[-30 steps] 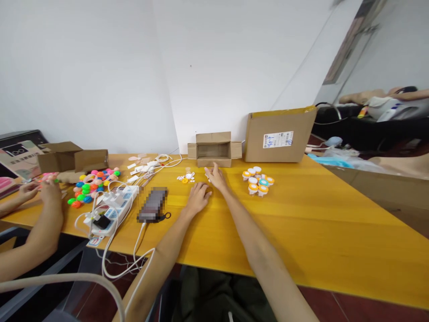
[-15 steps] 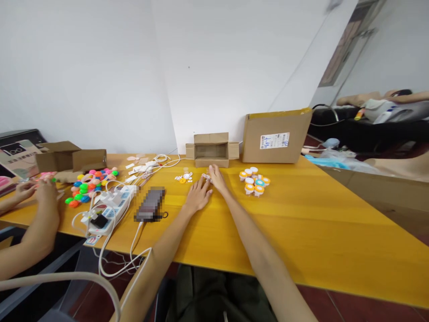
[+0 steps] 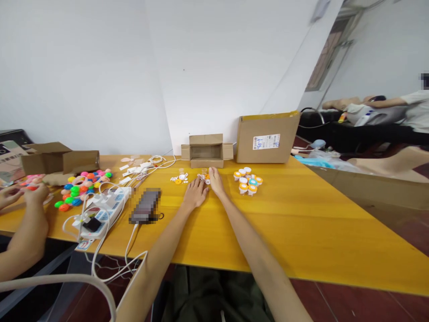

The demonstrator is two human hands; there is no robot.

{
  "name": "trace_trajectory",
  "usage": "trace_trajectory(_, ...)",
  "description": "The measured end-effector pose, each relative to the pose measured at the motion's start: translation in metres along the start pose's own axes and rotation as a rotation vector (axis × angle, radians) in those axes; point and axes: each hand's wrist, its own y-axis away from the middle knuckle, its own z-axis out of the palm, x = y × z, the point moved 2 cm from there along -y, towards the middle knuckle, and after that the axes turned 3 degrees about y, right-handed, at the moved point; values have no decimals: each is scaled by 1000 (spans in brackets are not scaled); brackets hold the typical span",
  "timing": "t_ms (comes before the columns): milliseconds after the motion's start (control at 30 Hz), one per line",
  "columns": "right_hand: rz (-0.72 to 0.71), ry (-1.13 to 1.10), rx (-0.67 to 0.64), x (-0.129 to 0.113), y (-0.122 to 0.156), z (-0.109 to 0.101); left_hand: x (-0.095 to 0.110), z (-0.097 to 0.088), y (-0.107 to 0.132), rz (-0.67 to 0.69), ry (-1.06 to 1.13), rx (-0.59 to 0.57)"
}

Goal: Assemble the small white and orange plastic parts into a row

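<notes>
My left hand (image 3: pixel 196 193) lies flat on the yellow table (image 3: pixel 214 232), its fingers stretched toward a small heap of white and orange parts (image 3: pixel 203 176). On the other side of that heap, my right hand (image 3: pixel 216 181) rests on its edge with the fingers straight. The heap sits between the two hands, partly hidden by the left fingertips. Left of it lies a second group of small white and orange parts (image 3: pixel 180 179). Right of my right hand stands a cluster of round-topped pieces (image 3: pixel 248 180) with white, orange and teal tops.
An open small carton (image 3: pixel 207 163) stands behind my hands, beside a large cardboard box (image 3: pixel 263 147). To the left are a phone (image 3: pixel 145 205), a power strip (image 3: pixel 110 212) with cables, and colourful ball rings (image 3: pixel 82 190). A co-worker's hands (image 3: pixel 36 194) work at far left.
The view has swung slightly to the right, so things appear shifted left. Between my hands, more of the orange and white parts now shows.
</notes>
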Motion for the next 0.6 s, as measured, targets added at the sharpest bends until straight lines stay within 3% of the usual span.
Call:
trace_trajectory(233, 80, 31, 82, 8, 1, -7, -4, 2, 1, 10, 27, 28)
trace_trajectory(467, 86, -164, 258, 21, -3, -10, 0, -1, 5, 47, -33, 10)
trace_trajectory(600, 94, -181, 280, 29, -6, -14, 4, -4, 7, 109, -36, 4)
